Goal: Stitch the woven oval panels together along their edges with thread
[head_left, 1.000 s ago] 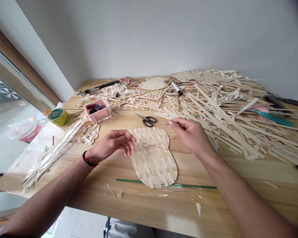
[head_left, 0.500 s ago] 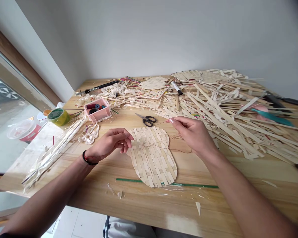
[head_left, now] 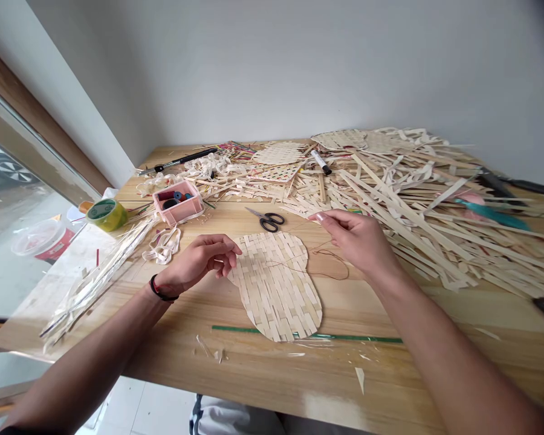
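Note:
A woven piece of pale flat strips (head_left: 278,296), rounded and narrower at its waist, lies flat on the wooden table. Brown thread (head_left: 333,266) loops over it and onto the wood at its right. My right hand (head_left: 356,238) is beyond its upper right edge, thumb and index finger pinched on the thread. At the upper left edge, my left hand (head_left: 208,260) has curled fingers, thumb and index close together; whatever they pinch is too small to make out. Black-handled scissors (head_left: 269,222) lie just past the woven piece. A green strip (head_left: 362,339) runs under its near end.
A pink box (head_left: 179,202) with thread spools and a roll of yellow tape (head_left: 106,214) are at left. Loose pale strips (head_left: 417,211) heap across the back and right, with a marker (head_left: 321,162) among them. A strip bundle (head_left: 95,281) lies along the left edge.
My right hand has shifted slightly right with the thread, and the loop at the woven piece's right looks wider. My left hand has barely moved.

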### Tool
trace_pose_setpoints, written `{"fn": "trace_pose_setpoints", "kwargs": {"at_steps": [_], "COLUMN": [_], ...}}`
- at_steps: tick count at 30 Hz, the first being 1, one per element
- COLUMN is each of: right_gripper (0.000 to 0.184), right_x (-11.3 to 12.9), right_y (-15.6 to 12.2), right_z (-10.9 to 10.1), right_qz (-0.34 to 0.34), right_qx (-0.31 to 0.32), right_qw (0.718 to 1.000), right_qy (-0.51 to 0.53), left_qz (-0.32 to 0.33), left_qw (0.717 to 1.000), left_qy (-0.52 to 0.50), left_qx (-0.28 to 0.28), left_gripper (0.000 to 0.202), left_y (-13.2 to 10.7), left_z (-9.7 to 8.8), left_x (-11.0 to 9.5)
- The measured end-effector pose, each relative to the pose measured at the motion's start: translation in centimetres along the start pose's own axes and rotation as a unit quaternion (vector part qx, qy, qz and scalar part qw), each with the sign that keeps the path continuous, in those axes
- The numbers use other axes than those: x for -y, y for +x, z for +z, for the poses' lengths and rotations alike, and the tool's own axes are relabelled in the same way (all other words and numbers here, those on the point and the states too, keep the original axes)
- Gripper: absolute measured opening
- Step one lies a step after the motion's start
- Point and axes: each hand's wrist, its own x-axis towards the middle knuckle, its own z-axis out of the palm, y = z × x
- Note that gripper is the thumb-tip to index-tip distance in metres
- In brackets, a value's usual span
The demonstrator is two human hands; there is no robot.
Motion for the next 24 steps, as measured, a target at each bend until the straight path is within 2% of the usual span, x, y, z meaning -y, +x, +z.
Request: {"fn": "trace_pose_setpoints", "kwargs": {"at_steps": [10,20,24], "right_gripper": [0.034,0.04,0.038], "right_x": [-0.71,-0.87,-1.03], "right_y": [0.53,0.64,0.61], "right_z": [-0.5,-0.75,-0.88], "right_qz": [0.004,0.016,0.009], "right_qx": [-0.012,-0.019,-0.013], "right_qw": [1.0,1.0,1.0], "right_qy": [0.01,-0.001,-0.006], "left_qz": [-0.006,0.024,0.03], "left_qw": [0.998,0.996,0.994], "left_qy": [0.05,0.091,0.108], "left_qx": [-0.023,-0.006,-0.008], "left_gripper": [0.023,0.028,0.029], "left_y": [-0.13,-0.2,-0.13], "left_z": [-0.24,-0.29,-0.54], "left_x": [-0.02,-0.29,-0.18]}}
